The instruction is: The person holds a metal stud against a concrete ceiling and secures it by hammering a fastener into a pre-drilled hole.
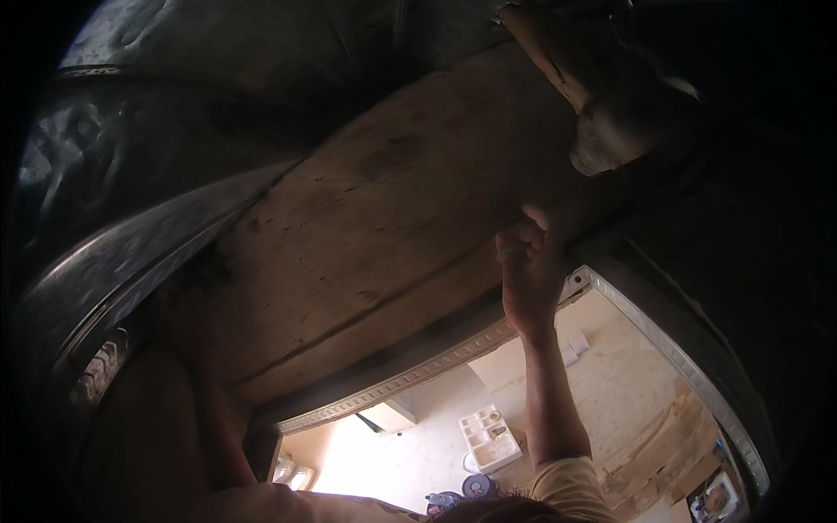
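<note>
A broad, brown, scuffed panel with a dark lengthwise line [375,235] is being shown across the middle of a dim cavity, and it is toward this surface that the right hand [529,261] is being raised, at the panel's near right side. The right hand's fingers are being kept curled; whether anything is being gripped, or whether the panel is being touched, cannot be told. The left hand [193,322] is being swallowed by shadow at the panel's near left end, so its grip cannot be told either. The two hands are being held well apart.

As for progress, the work is being judged as under way, since both arms are being extended into the cavity. The panel is being seen in place, with scuffs and dark patches being left visible over its face; no clearly finished part is being shown, and how much is being left to do cannot be judged in this light.

At the far right, a brown, rod-like piece [549,61] is being seen beside a pale, rounded object [610,139]. On the left, shiny, dark, dented metal [78,148] is being lit. Through the near opening, a white, compartmented tray [493,440] and brown, flat sheets [671,444] are being glimpsed.
</note>
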A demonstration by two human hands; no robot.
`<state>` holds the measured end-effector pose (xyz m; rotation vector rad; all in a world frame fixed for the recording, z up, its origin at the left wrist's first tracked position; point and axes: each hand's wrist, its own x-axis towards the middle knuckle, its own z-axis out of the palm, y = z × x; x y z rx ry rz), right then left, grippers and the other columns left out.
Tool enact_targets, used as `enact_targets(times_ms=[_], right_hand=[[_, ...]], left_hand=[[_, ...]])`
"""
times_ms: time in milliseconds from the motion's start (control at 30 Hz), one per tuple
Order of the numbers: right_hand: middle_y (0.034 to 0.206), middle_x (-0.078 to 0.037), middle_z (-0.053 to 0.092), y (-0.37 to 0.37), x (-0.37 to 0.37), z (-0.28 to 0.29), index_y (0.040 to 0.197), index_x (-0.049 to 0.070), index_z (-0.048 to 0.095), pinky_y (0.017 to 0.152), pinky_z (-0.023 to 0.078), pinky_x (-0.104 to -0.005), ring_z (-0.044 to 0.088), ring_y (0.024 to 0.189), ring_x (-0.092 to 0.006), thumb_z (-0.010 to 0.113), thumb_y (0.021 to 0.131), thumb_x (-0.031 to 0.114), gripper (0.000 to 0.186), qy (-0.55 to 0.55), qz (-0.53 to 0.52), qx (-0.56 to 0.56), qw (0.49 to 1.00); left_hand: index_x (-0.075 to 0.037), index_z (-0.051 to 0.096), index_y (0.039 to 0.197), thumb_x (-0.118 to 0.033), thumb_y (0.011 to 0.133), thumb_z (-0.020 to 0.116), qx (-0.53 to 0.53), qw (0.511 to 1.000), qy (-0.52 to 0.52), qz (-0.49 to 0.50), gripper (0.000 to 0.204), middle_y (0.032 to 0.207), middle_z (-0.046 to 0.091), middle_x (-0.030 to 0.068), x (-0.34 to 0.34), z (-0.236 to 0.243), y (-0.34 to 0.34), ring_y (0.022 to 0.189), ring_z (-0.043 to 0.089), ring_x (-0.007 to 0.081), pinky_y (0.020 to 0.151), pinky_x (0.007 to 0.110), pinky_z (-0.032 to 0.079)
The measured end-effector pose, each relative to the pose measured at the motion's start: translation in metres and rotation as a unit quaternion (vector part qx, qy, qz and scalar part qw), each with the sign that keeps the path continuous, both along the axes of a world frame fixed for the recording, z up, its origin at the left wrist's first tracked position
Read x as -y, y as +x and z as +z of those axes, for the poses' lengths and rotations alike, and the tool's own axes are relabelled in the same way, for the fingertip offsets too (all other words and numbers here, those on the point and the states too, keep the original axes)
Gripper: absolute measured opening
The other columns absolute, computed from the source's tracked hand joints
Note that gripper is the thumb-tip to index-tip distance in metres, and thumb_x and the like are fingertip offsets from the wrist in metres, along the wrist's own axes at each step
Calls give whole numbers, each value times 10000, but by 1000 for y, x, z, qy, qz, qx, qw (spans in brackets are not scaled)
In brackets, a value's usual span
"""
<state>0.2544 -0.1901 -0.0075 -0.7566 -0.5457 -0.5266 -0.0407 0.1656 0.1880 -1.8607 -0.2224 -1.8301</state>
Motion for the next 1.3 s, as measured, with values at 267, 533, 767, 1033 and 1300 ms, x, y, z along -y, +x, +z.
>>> enact_targets(times_ms=[267,533,767,1033,1300], right_hand=[[1170,-105,517,-20,48,67,1305,22,379,879,476,-340,516,1109,-218,729,814,307,668,154,-191,146,958],[1020,-59,590,-15,72,81,1224,11,448,734,506,-239,572,902,-120,722,826,176,511,122,-220,196,948],[992,-74,577,-8,58,85,1203,10,438,630,508,-214,575,777,-100,643,879,132,403,155,-277,210,925],[957,-114,522,-26,74,22,1193,22,419,671,438,-311,507,799,-208,389,976,392,430,180,-182,186,949],[784,-54,402,-72,89,-57,1176,31,464,551,343,-231,361,675,-133,451,978,295,330,287,-58,183,938]], left_hand=[[49,492,1228,-280,850,626,9,1000,11,6,519,1217,527,220,3,3,-7,1123,503,349,955,432,411],[56,489,1225,-269,840,632,11,996,77,53,524,1208,526,225,37,-13,3,1112,504,357,943,437,414],[62,486,1222,-260,832,637,-42,980,180,68,527,1201,526,230,136,-54,3,1103,505,363,932,442,416],[70,496,1197,-202,791,633,-241,945,131,-180,508,1163,536,215,165,-90,64,1053,510,379,915,470,408],[10,537,1183,-173,700,677,-298,890,122,-324,535,1138,555,196,226,-106,126,1055,515,360,890,459,410]])
